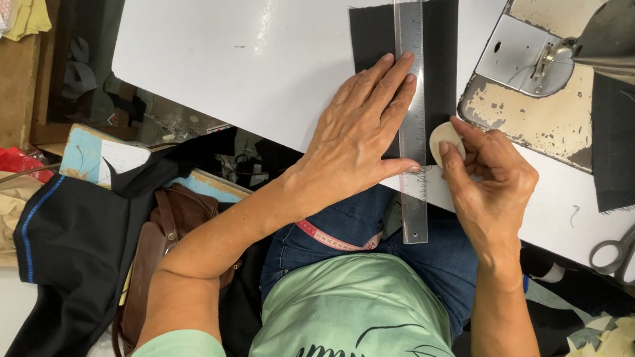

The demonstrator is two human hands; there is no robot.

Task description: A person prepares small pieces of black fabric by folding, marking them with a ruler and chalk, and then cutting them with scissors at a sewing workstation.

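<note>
We note the left hand (360, 129) pressed flat — fingers spread — on a ruler (413, 110) over black cloth (372, 34); right hand (490, 178) pinches a chalk disc (444, 136) beside it.

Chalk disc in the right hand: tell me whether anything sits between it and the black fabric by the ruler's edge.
Nothing visible does. The chalk disc, pinched in the right hand, meets the black fabric beside the clear ruler, which the left hand presses flat.

Bright, sharp; glare on white table (214, 47)
</note>
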